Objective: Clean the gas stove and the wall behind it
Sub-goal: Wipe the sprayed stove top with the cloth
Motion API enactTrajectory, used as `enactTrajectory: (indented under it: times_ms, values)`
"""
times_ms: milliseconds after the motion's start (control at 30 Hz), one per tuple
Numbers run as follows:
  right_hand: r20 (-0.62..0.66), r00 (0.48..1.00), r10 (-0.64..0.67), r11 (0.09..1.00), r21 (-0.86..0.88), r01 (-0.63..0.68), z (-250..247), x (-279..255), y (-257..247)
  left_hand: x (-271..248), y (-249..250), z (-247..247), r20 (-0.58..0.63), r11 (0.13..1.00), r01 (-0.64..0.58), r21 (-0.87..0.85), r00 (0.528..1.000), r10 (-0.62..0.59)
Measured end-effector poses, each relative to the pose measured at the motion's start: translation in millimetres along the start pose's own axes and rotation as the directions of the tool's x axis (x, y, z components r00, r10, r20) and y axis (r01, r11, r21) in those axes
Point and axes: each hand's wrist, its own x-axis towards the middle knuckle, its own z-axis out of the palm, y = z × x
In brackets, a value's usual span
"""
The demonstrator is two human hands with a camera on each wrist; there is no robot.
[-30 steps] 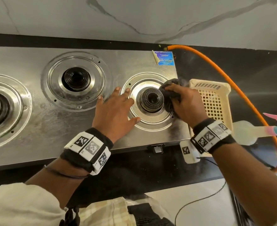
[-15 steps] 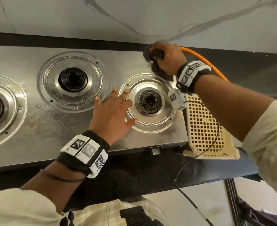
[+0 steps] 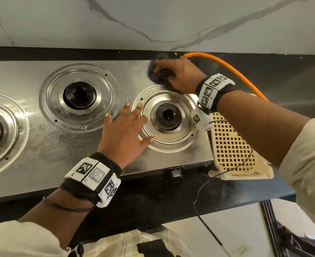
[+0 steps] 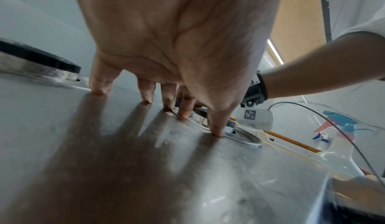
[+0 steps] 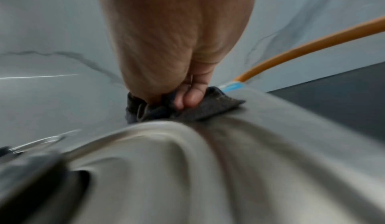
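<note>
The steel gas stove [image 3: 41, 145] lies across the black counter, below the marble wall [image 3: 153, 19]. My right hand [image 3: 177, 75] grips a dark grey cloth [image 3: 155, 71] and presses it on the stove's back right corner, behind the right burner [image 3: 167, 117]. In the right wrist view the fingers [image 5: 189, 99] curl round the bunched cloth [image 5: 208, 110] on the steel. My left hand [image 3: 127, 130] lies flat with spread fingers between the middle burner [image 3: 79, 95] and the right burner. Its fingertips [image 4: 216, 132] press on the steel top [image 4: 104, 145].
An orange gas hose [image 3: 227, 67] curves from the stove's back right corner over the counter. A cream plastic basket [image 3: 232, 149] lies right of the stove. A spray bottle [image 4: 341, 133] shows beyond it in the left wrist view. A thin black cable [image 3: 204, 219] hangs off the counter's front edge.
My right hand with the cloth has gone from the right burner's ring to the back right corner, then slid a little forward and left. The left hand stayed flat.
</note>
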Motion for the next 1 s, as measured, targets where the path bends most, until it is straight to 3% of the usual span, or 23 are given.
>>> enactTrajectory:
  times_ms: [133, 233, 433, 600, 767, 1000]
  values:
    - [-0.177, 0.969, 0.175, 0.984, 0.042, -0.17, 0, -32, 29, -1, 1, 0, 0.005, 1.0, 0.002, 0.018, 1.0, -0.003]
    - [-0.188, 0.929, 0.32, 0.945, 0.128, -0.3, 2, -57, 31, -1, 1, -1, -0.001, 1.0, 0.003, 0.015, 1.0, -0.003]
    - [-0.206, 0.918, 0.337, 0.94, 0.124, -0.317, 21, -132, -11, -2, -1, 0, -0.023, 1.0, -0.005, -0.006, 1.0, 0.005]
    - [-0.267, 0.853, 0.449, 0.894, 0.119, -0.433, 45, -192, -52, -1, 1, 0, -0.039, 1.0, -0.003, -0.016, 0.999, 0.002]
    - [-0.229, 0.904, 0.36, 0.933, 0.07, -0.354, 63, -225, -92, -1, -1, -1, -0.039, 0.999, -0.019, -0.042, 0.999, 0.018]
    - [-0.167, 0.94, 0.297, 0.955, 0.044, -0.294, 92, -218, -139, -18, -34, -1, -0.052, 0.984, -0.098, -0.15, 0.995, 0.091]
